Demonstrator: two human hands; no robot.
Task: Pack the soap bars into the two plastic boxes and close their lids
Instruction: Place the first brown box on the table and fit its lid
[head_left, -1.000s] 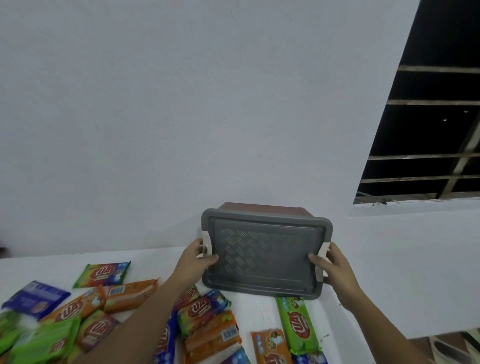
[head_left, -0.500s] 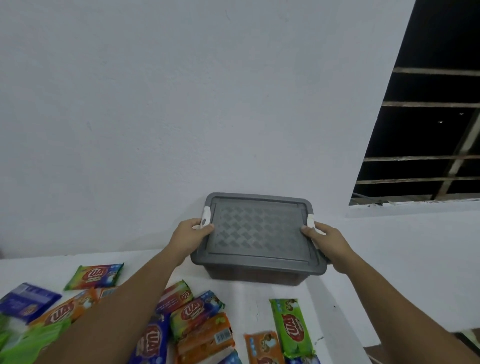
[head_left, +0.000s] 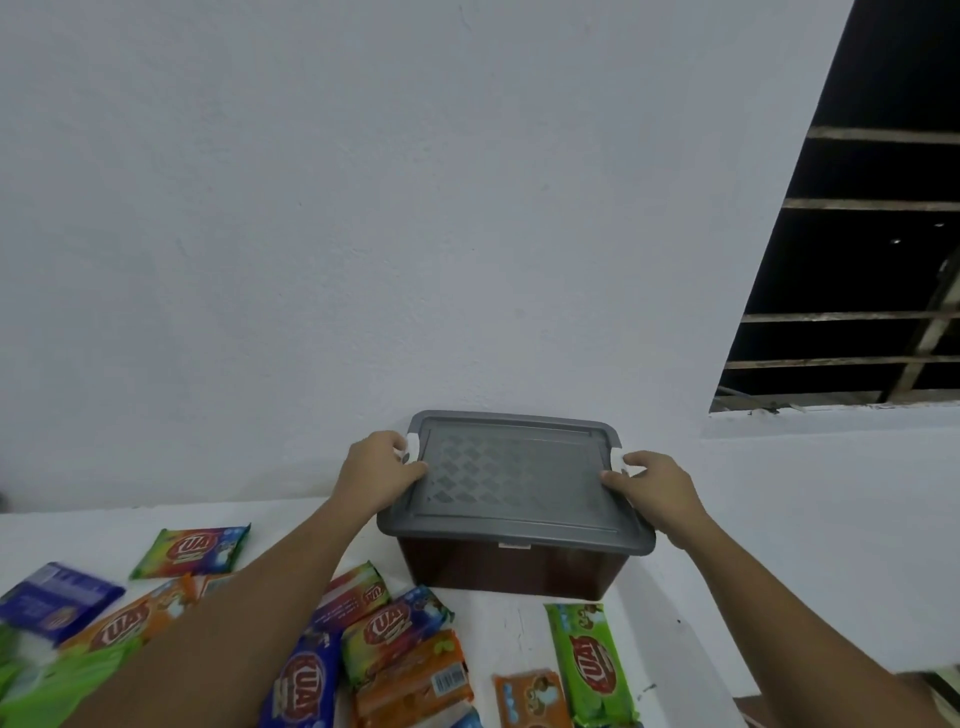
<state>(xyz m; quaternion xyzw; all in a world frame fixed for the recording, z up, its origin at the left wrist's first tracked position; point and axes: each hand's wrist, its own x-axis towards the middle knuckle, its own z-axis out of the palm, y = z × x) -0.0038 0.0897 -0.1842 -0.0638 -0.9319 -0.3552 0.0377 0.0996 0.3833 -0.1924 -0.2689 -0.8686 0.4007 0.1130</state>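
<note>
A dark brown plastic box with a grey patterned lid stands on the white table against the wall. My left hand grips the lid's left edge by the white clip. At the right edge, my right hand holds the other white clip. The lid lies flat on the box. Wrapped soap bars are scattered in front: a green one, orange ones, a blue one, and a blue pack at far left. Only one box is in view.
The table's right edge runs just past the box and the green bar. A white wall stands right behind the box. A dark window opening with bars is at upper right.
The box was tilted with its lid facing me; it has come down upright onto the table near the wall. Both hands stayed on its side clips.
</note>
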